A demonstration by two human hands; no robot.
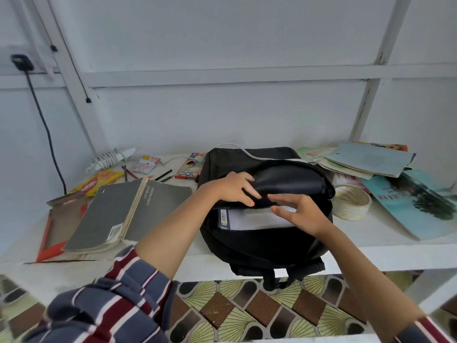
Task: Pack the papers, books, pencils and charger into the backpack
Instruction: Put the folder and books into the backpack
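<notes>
A black backpack [267, 243] lies on the white table [395, 253] with its main opening facing me. White papers and a book spine [249, 219] show inside the opening. My left hand [235, 188] holds the upper flap of the bag, fingers curled over its edge. My right hand [300, 214] hovers over the papers with fingers spread and relaxed. A grey open book [128, 211] lies face down at left. Loose pencils [163, 175] and a box of coloured pencils [190, 167] lie behind it. A white charger with coiled cable [111, 157] sits at back left.
More books and papers [366, 159] are stacked at back right, with a blue-green book [415, 206] and a tape roll [351, 203] beside the bag. An orange-edged frame [53, 233], a yellow snack packet [99, 183] and a wall plug with black cable [22, 61] are at left.
</notes>
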